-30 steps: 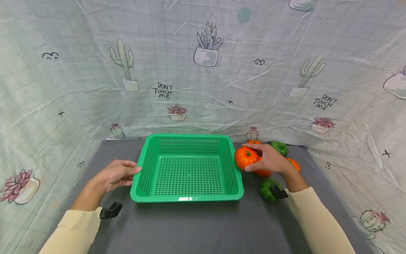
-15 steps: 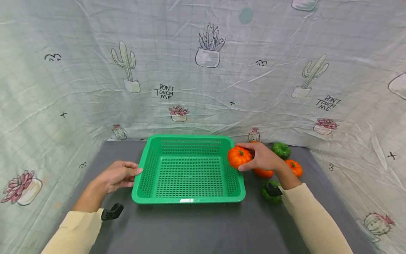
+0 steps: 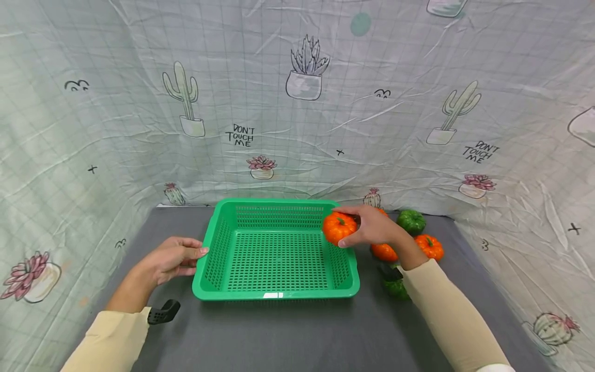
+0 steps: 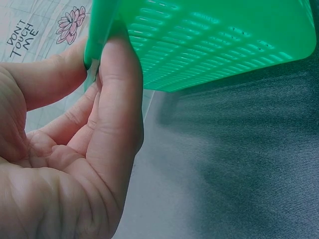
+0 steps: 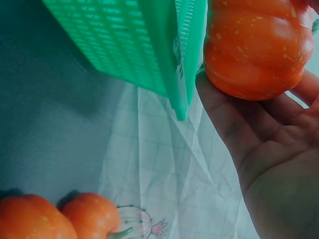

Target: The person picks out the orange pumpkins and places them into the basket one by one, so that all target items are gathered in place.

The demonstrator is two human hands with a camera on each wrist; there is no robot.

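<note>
The right hand (image 3: 374, 227), fingers spread only as wide as its load, grips a glossy, ribbed orange pumpkin (image 3: 338, 229) on its left, over the right edge of a rectangular, slotted green plastic basket (image 3: 232, 296), whose long axis runs left to right and whose left edge the left hand (image 3: 171, 260) pinches.

The right hand (image 3: 374, 226) is farther left now, and the orange pumpkin (image 3: 338, 229) it holds is over the right end of the green basket (image 3: 276, 295), no longer at its rim. The right arm (image 3: 446, 310) hides less of the far-right orange pumpkin (image 3: 429, 247).
</note>
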